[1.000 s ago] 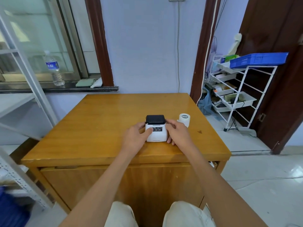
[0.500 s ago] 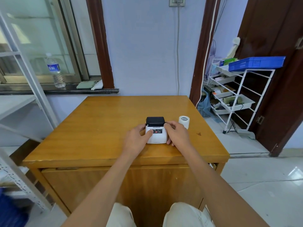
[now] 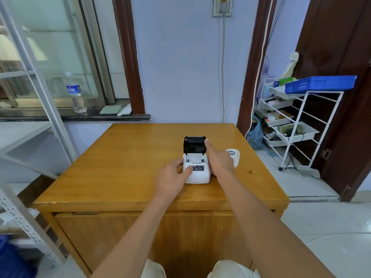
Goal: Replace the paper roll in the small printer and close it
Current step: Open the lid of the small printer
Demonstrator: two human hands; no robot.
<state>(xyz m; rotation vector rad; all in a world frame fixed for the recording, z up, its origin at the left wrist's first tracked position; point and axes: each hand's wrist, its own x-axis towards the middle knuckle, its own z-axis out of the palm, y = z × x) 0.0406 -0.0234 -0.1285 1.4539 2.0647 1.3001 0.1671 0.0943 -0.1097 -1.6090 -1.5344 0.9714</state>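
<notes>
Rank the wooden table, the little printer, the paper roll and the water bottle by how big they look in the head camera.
1. wooden table
2. printer, lid open
3. water bottle, though it stands farther away, so unsure against the printer
4. paper roll, partly hidden

Wooden table (image 3: 124,157) against a pale blue wall (image 3: 180,67); window (image 3: 50,57) at left, a water bottle (image 3: 75,95) on its sill; white rack (image 3: 297,125) with a blue tray (image 3: 319,84) at right, beside a dark door (image 3: 341,57); tiled floor (image 3: 321,217).
</notes>
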